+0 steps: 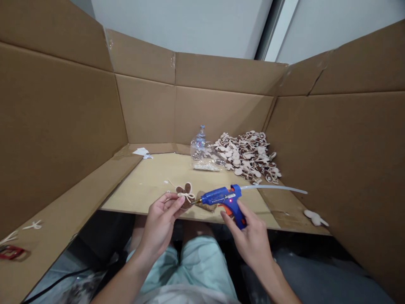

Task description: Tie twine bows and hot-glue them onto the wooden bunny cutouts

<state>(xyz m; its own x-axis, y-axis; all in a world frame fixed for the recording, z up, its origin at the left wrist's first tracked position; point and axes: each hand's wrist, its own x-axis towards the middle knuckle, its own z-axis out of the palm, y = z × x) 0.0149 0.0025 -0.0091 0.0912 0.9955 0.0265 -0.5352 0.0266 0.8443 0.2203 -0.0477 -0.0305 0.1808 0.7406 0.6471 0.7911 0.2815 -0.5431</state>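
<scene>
Between the thumb and fingers of my left hand (163, 217) is a brown felt bunny-shaped piece (187, 189) with a pale edge and a cream string bow (185, 195) on it. My right hand (249, 230) is wrapped round the handle of a blue glue gun (221, 196) with an orange trigger and a small red light. The gun's metal nozzle points left, at the lower right edge of the felt piece. A long translucent glue stick (275, 187) sticks out of the gun's back. Under the nozzle, a brown patterned pad (205, 206) lies on the board.
Cardboard walls (221, 101) surround the pale board (152, 177). A large pile of felt pieces (249, 156) is at the back right, beside a plastic bag (207, 162) and a bottle (201, 137). One white piece (315, 218) lies right; a red object (11, 252) lies left.
</scene>
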